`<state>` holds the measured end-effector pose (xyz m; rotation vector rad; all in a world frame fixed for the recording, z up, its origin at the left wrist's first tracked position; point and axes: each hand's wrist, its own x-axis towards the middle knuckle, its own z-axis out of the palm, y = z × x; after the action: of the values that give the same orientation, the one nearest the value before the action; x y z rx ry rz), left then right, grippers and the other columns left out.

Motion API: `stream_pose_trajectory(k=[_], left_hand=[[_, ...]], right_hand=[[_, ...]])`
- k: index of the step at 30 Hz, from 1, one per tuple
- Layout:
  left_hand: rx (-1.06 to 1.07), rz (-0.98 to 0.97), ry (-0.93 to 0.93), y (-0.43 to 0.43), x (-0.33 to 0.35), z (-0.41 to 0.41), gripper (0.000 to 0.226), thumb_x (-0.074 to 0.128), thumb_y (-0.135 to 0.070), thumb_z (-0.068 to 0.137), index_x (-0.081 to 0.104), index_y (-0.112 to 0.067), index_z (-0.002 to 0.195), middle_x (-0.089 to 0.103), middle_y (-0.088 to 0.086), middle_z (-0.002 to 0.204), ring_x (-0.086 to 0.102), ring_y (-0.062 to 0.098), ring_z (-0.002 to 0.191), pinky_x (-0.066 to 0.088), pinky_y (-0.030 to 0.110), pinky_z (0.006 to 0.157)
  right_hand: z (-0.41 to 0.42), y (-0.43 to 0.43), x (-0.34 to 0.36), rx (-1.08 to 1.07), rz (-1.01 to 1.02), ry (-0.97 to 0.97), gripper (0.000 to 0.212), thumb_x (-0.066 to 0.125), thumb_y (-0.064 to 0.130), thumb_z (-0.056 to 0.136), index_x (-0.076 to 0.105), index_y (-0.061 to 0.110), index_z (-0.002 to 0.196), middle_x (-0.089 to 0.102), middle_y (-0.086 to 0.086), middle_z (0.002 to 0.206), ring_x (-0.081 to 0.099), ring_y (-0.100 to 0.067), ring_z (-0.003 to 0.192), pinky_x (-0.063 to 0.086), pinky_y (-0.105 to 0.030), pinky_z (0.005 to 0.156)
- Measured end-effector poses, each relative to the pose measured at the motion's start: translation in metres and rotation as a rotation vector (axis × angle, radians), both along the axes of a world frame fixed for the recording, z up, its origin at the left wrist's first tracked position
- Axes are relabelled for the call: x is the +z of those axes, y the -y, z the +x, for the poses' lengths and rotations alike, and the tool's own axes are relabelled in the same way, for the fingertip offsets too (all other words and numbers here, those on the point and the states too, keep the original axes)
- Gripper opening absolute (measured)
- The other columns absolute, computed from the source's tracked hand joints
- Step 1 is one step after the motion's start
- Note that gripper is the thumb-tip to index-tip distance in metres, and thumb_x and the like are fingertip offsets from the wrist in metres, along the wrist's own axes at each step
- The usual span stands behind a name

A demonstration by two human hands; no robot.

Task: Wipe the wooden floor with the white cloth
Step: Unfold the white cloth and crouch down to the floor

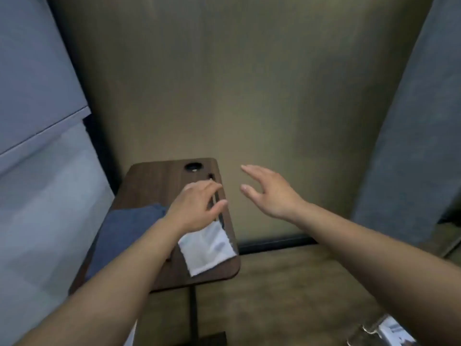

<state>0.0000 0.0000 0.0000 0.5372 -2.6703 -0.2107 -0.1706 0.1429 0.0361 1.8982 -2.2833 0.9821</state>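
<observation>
The cloth (pixel 208 248) is white, folded flat into a rough rectangle, with soft creases and a faint greyish mark near its right edge. It lies on a small dark wood-grain table (pixel 154 181), at the near right corner, one corner of it almost reaching the table's front edge. Its far end is hidden under the left hand (pixel 194 208).

That hand is over the table with fingers loosely bent and gripping nothing that I can see; whether its heel rests on the cloth I cannot tell. The right hand (pixel 270 193) hangs in the air just beside the table's right edge, fingers spread and relaxed, holding nothing.

A blue fabric (pixel 124 236) lies crumpled on the left half of the table, partly under the left forearm. At the far end of the tabletop is a round black recess (pixel 194 167), and a narrow slot (pixel 221 219) runs along the right side, crossed by the left fingers. A thin black post (pixel 193 313) carries the table.

The floor (pixel 287 283) is brownish and blurred, and meets an olive wall (pixel 237 83) at a black skirting (pixel 274 243). A grey curtain (pixel 419 121) hangs on the right, and pale grey-blue panels (pixel 37 96) stand on the left. A shiny packet (pixel 389 330) lies at the lower right, its print too blurred to read.
</observation>
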Motion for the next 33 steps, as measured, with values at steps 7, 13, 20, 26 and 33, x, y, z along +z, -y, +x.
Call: stream_pose_trajectory(k=[7, 13, 20, 26, 33], left_hand=[[0.094, 0.174, 0.441, -0.017, -0.116, 0.052, 0.076, 0.041, -0.055, 0.1, 0.019, -0.011, 0.158, 0.011, 0.006, 0.167, 0.003, 0.018, 0.154, -0.001, 0.033, 0.124], [0.121, 0.117, 0.355, -0.018, -0.135, 0.049, 0.051, 0.037, -0.04, 0.106, 0.04, -0.013, 0.149, 0.034, 0.007, 0.16, 0.024, 0.023, 0.15, 0.015, 0.034, 0.12], [0.165, 0.244, 0.256, -0.002, -0.092, 0.0, 0.035, 0.041, -0.04, 0.104, 0.067, -0.017, 0.1, 0.069, 0.016, 0.106, 0.061, 0.039, 0.099, 0.048, 0.043, 0.081], [-0.128, 1.037, -0.101, -0.063, -0.068, -0.088, 0.032, 0.058, -0.033, 0.1, 0.067, -0.008, 0.082, 0.065, 0.002, 0.072, 0.055, 0.007, 0.066, 0.042, 0.027, 0.062], [-0.491, 1.671, 0.203, -0.235, -0.064, -0.157, 0.017, 0.054, -0.003, 0.095, 0.07, -0.006, 0.099, 0.073, 0.005, 0.079, 0.068, 0.016, 0.068, 0.054, 0.027, 0.054]], right_hand=[[0.049, 0.019, -0.114, 0.14, 0.479, -0.082, 0.059, 0.042, 0.033, 0.104, 0.022, 0.016, 0.157, 0.015, -0.001, 0.166, 0.016, -0.016, 0.151, 0.018, -0.026, 0.121], [0.063, 0.022, -0.154, 0.154, 0.575, -0.189, 0.057, 0.038, 0.036, 0.105, 0.027, 0.011, 0.155, 0.018, -0.009, 0.165, 0.017, -0.021, 0.151, 0.013, -0.029, 0.122], [0.051, 0.013, -0.138, -0.099, 0.446, 0.064, 0.03, 0.051, 0.015, 0.095, 0.061, 0.013, 0.123, 0.068, -0.015, 0.12, 0.061, -0.036, 0.11, 0.048, -0.034, 0.088], [-0.011, -0.074, -0.09, -0.442, 0.138, 0.457, 0.019, 0.053, 0.007, 0.088, 0.059, 0.019, 0.074, 0.06, 0.002, 0.075, 0.057, -0.017, 0.076, 0.039, -0.027, 0.065], [-0.028, -0.266, -0.113, -0.967, -0.21, 0.685, 0.015, 0.052, 0.014, 0.095, 0.066, 0.01, 0.096, 0.069, -0.001, 0.093, 0.062, -0.012, 0.086, 0.052, -0.034, 0.076]])
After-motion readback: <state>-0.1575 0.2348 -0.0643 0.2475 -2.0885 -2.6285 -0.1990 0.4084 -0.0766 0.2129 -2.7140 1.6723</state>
